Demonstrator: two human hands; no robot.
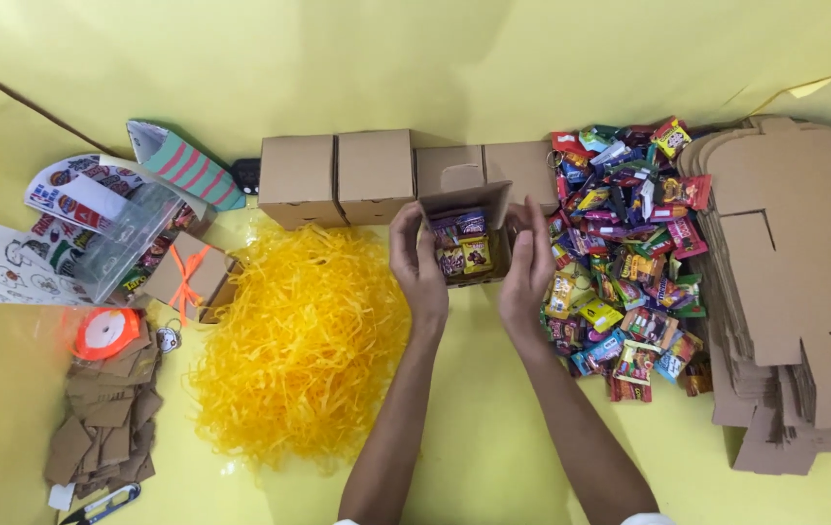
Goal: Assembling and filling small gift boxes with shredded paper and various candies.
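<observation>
**Two hands around one open box of sweets**

Four closed cardboard boxes [406,175] stand in a row at the back. In front of them sits one open small box [467,238], lid flap up, with at least four candy packets [464,243] inside. The left hand [417,261] and right hand [528,261] press its two sides, fingers straight and loosely spread, palms facing in. One heap of yellow paper shred [304,335] lies left, one candy pile [624,253] right, one stack of flat box blanks [795,282] beyond.
</observation>
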